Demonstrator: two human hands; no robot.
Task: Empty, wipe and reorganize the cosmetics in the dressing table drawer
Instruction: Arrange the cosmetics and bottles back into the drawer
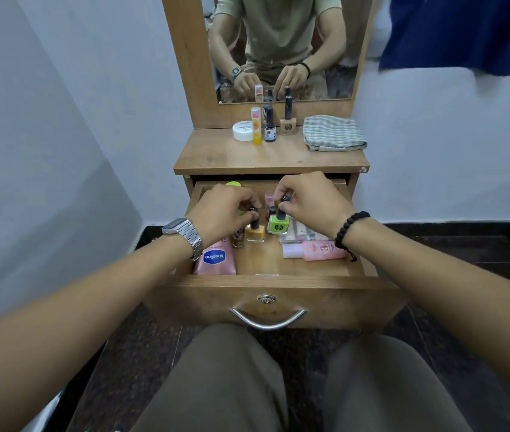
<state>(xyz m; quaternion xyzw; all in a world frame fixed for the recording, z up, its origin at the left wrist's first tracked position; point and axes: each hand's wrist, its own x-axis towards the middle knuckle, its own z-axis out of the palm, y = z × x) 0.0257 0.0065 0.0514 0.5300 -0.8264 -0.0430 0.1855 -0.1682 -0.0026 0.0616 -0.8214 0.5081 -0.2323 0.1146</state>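
The wooden drawer (272,286) of the dressing table is pulled open. Inside it, my left hand (221,212) pinches the black cap of an orange nail polish bottle (255,233). My right hand (311,199) grips the cap of a green nail polish bottle (277,225) beside it. A pink Vaseline tube (216,258) lies at the drawer's left, a pink bottle (322,251) with a white cap at its right. A small brown bottle (238,238) stands next to the orange one. Further items at the drawer's back are partly hidden by my hands.
On the tabletop (270,157) stand a white jar (242,130), a yellow tube (256,126), a dark small bottle (269,126) and a beige nail polish (288,120). A folded striped cloth (333,134) lies at its right. A mirror (281,48) rises behind. My knees are below the drawer front.
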